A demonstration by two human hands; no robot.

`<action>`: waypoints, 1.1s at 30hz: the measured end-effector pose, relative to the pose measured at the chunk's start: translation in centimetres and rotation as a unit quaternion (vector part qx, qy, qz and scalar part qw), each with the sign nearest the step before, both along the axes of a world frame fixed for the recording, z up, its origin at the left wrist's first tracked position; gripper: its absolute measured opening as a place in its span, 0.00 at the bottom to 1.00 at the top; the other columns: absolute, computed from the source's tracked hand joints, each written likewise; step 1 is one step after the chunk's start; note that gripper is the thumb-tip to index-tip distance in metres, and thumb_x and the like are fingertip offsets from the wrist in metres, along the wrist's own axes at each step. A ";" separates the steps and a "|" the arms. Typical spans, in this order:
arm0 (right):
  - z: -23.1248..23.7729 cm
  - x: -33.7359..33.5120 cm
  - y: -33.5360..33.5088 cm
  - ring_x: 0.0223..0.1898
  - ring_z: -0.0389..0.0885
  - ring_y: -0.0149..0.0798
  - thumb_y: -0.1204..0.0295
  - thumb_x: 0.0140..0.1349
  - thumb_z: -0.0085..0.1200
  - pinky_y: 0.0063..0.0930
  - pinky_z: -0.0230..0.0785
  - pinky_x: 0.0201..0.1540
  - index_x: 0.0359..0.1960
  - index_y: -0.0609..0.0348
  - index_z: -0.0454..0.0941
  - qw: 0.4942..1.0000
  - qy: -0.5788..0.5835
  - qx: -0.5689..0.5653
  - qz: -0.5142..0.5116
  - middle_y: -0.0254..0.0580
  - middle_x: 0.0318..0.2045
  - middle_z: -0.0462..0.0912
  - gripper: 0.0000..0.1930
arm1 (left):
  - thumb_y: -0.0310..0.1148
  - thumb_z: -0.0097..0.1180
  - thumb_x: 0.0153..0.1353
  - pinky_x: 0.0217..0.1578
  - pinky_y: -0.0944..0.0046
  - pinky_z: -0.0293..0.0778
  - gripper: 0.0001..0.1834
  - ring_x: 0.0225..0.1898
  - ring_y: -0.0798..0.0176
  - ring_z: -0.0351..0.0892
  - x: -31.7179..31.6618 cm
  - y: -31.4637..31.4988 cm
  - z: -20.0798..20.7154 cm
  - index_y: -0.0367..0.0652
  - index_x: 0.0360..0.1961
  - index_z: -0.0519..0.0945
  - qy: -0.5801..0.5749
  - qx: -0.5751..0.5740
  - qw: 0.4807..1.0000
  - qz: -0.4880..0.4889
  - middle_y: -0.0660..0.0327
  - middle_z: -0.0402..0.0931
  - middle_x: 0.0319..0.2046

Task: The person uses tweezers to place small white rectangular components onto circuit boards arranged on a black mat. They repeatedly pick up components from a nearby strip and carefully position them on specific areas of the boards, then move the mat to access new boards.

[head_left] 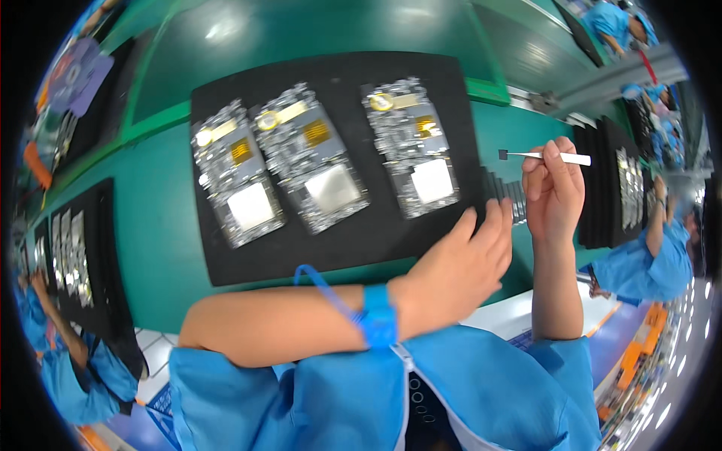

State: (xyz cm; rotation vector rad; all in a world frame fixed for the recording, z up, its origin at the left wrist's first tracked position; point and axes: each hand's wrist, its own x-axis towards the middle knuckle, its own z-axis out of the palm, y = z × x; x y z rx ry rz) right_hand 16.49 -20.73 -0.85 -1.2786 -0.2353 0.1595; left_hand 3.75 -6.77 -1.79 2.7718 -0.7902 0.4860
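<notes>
My right hand (555, 188), raised right of the black mat, pinches a white-handled, thin-tipped tool (575, 158). A small dark square piece (503, 155) is at the tool's tip. My left hand (459, 259) reaches across to the right with fingers stretched out and nothing visible in them. Its fingertips are nearest to a row of dark strips (505, 192) beside the mat; whether they touch is unclear. On the black mat (331, 252) lie three circuit boards: one at left (235, 174), one beside it (310, 158) and one farther right (410, 146), each with a silvery square plate.
A blue wrist strap (378, 316) with a coiled cord circles my left wrist. Stacked black mats with boards (608, 180) stand at right, and another board-bearing mat (105, 255) at left. A green rail (487, 92) borders the green table (158, 225). Co-workers in blue sit on both sides.
</notes>
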 end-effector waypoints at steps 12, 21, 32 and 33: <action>-1.3 -5.1 15.2 0.18 0.76 0.27 0.71 0.64 0.51 0.17 0.68 0.21 0.37 0.57 0.60 0.965 0.097 -0.089 0.229 0.45 0.23 0.79 0.11 | 0.57 0.55 0.49 0.48 0.56 0.70 0.41 0.47 0.42 0.72 -7.5 10.9 -1.1 0.23 0.46 0.74 0.035 0.113 0.974 0.191 0.36 0.71 0.45; -1.3 -5.5 15.0 0.18 0.77 0.30 0.71 0.65 0.50 0.18 0.69 0.22 0.37 0.57 0.60 0.968 0.081 -0.131 0.199 0.45 0.23 0.79 0.10 | 0.59 0.54 0.47 0.47 0.58 0.72 0.41 0.46 0.44 0.73 -7.3 11.5 -1.7 0.24 0.44 0.75 0.023 0.127 0.977 0.167 0.37 0.72 0.43; -1.3 -5.4 15.2 0.17 0.78 0.30 0.72 0.65 0.50 0.18 0.69 0.20 0.36 0.58 0.60 0.969 0.078 -0.125 0.199 0.46 0.22 0.79 0.09 | 0.59 0.53 0.49 0.47 0.57 0.72 0.41 0.45 0.43 0.73 -7.1 11.7 -1.6 0.23 0.43 0.75 0.018 0.127 0.979 0.158 0.36 0.72 0.42; -1.3 -5.4 15.2 0.17 0.78 0.30 0.72 0.66 0.49 0.18 0.69 0.20 0.36 0.58 0.60 0.969 0.076 -0.123 0.200 0.46 0.22 0.79 0.09 | 0.59 0.53 0.50 0.47 0.57 0.72 0.41 0.45 0.44 0.73 -7.1 11.8 -1.5 0.23 0.43 0.75 0.019 0.130 0.979 0.158 0.36 0.72 0.42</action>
